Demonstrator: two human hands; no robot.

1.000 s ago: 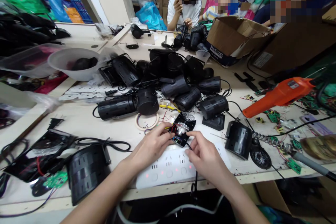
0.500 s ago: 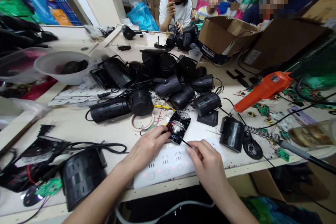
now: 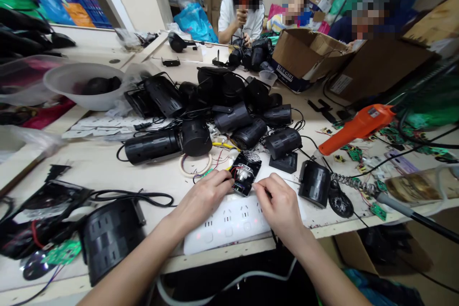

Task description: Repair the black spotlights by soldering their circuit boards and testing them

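An opened black lamp housing [image 3: 246, 172] lies at the middle of the bench, with red wires and a shiny round part inside. My left hand [image 3: 204, 198] grips its left edge, fingers bent together. At its lower right corner, my right hand [image 3: 281, 205] is closed in a pinch on a thin black cord [image 3: 274, 239], part of which shows below the palm. The fingers hide most of the cord. Under both hands is a white power strip [image 3: 229, 229] with pink-lit switches. A roll of tape [image 3: 195, 167] sits beyond my left hand.
Several black cylindrical lamps [image 3: 154, 148] are heaped behind the housing. An orange tool [image 3: 355, 129] hangs at the right, above a coiled-spring holder [image 3: 355, 181] and green circuit boards [image 3: 378, 211]. Cardboard boxes [image 3: 304, 60] stand farther back. Across the bench, a person [image 3: 240, 19] holds a red-handled tool.
My right hand has moved up close to the housing's lower corner, and the cord stretch between them no longer shows. My left hand stays at the housing's left edge.
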